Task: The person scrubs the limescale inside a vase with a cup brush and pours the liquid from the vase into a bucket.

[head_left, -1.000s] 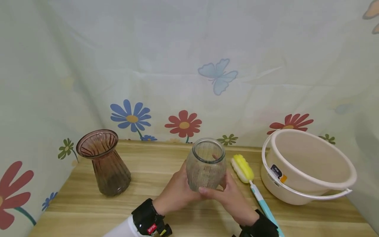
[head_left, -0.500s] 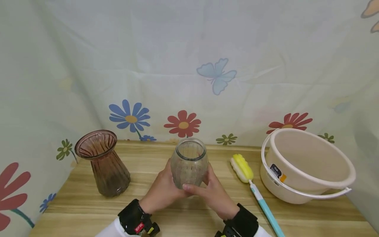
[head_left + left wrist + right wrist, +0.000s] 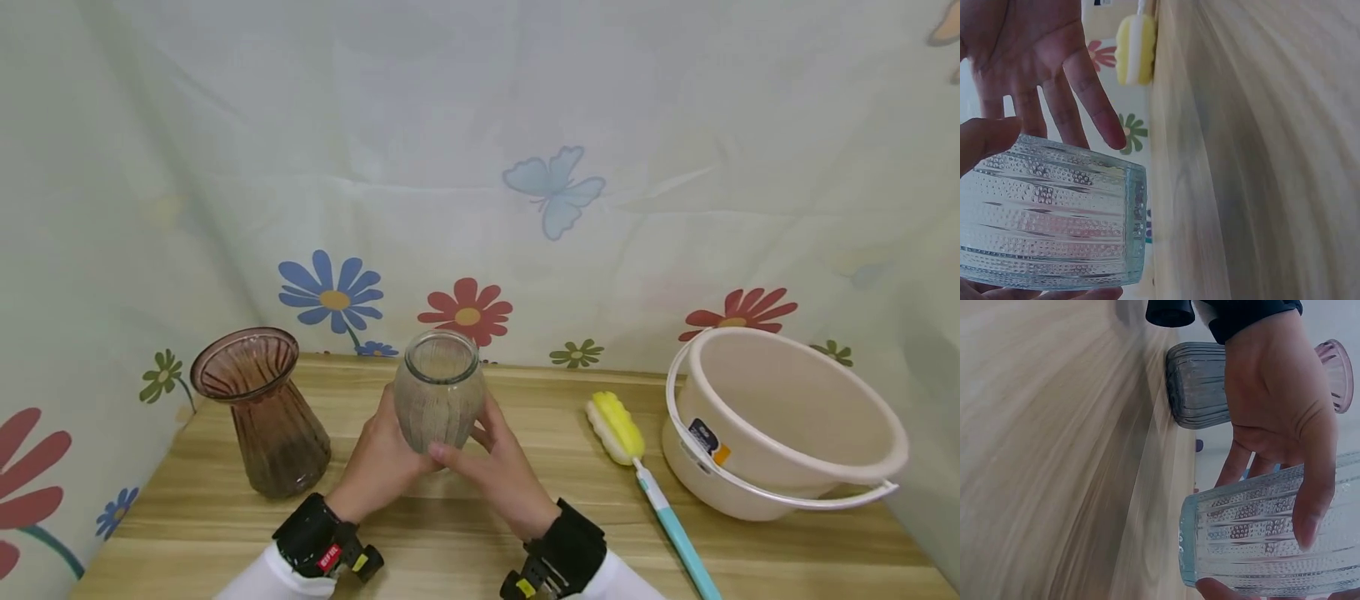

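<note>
A clear, ribbed glass vase (image 3: 440,396) is held upright between both hands, mouth up, near the middle of the head view. My left hand (image 3: 381,458) grips its left side, and the right wrist view has that thumb lying across the beaded glass. From the right, my right hand (image 3: 501,477) holds the lower body, thumb in front and fingers behind. The left wrist view shows a strip of background between the base of the vase (image 3: 1054,215) and the table. Some fingers of both hands are hidden behind the glass.
On the left stands a brown, flared glass vase (image 3: 277,433). A yellow-and-white sponge brush (image 3: 617,427) with a blue handle lies to the right. Beyond it is a cream bucket (image 3: 750,492) with its handle down. A flowered curtain (image 3: 420,208) hangs behind the wooden table (image 3: 450,550).
Both hands have carried the clear vase leftward, and lately slightly farther up in the head view. The brown vase, brush and bucket have stayed in place.
</note>
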The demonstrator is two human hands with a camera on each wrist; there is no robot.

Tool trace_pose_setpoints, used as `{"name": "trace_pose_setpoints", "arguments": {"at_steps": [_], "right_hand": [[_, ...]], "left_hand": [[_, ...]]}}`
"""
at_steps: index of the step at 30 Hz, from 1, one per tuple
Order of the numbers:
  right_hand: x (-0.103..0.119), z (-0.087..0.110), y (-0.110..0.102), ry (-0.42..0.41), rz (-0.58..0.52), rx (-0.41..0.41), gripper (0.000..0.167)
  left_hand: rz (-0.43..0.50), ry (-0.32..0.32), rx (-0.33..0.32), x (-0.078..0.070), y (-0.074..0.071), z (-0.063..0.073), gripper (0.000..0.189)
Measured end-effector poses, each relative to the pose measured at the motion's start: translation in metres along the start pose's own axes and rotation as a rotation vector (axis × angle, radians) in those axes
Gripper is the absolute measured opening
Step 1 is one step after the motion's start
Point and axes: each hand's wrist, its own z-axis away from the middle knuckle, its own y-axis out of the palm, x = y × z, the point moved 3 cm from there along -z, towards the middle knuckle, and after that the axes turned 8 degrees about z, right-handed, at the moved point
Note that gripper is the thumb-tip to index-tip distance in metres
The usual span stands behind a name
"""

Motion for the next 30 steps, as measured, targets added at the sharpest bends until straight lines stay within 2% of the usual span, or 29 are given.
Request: {"name": "trace_pose_setpoints", "arguments": {"at_steps": [9, 17, 21, 30], "right_hand": [[0.004, -0.02, 0.02, -0.005, -0.003, -0.005, 0.087], [0.006, -0.038, 0.034, -0.001, -0.015, 0.047, 0.084], [0.008, -0.048, 0.042, 0.008, -0.012, 0.071, 0.083], [0.011, -0.066, 0.058, -0.001, -0.004, 0.122, 0.079]], "left_hand": [[-0.033, -0.02, -0.14, 0.007, -0.018, -0.009, 0.109], [-0.009, -0.064, -0.252, 0.018, -0.028, -0.014, 0.102], [-0.01, -0.098, -0.298, 0.023, -0.034, -0.015, 0.099], [0.023, -0.103, -0.38, 0.027, -0.043, -0.017, 0.103]]}}
